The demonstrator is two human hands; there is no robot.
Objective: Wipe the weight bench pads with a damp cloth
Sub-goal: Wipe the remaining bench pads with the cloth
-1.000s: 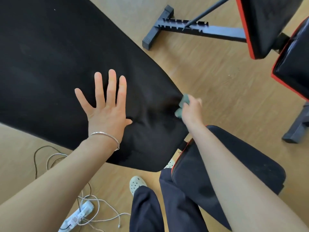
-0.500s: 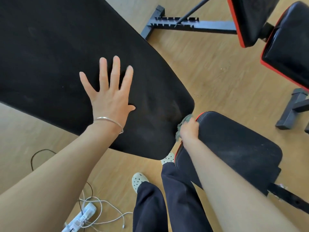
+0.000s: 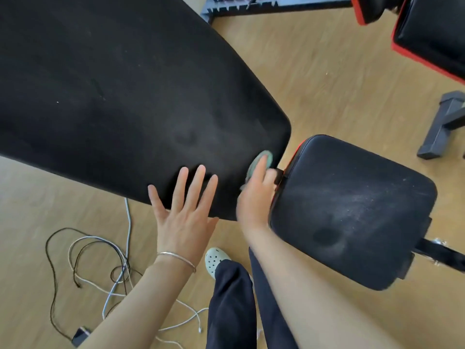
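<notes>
Head view: the left hand lies open, its fingers straight and spread. The fingertips rest on the near edge of the back pad and the palm hangs off over the floor. A thin bracelet circles its wrist.

Just right of it, the right hand grips the cloth and presses it on the pad's near right corner, beside the gap to the seat pad. This hand is blurred, so the exact lie of its fingers is unclear. The cloth is grey-green and bunched, and only a rounded fold shows beyond the fingers.

The back pad is wide, black and matt, with faint dull smears and a darker ring-shaped mark ahead of the left hand. The seat pad, right of the right hand, is black with a red rim at its near end. It is speckled with pale dust and has one dark round spot.

Counted: two hands, one cloth, two pads on this bench. Far ahead and to the right, a second bench shows two more black pads edged in red. Left of the left arm, several loose cables, dark and white, tangle on the floor. Below the hands are two dark trouser legs and one white perforated shoe.
</notes>
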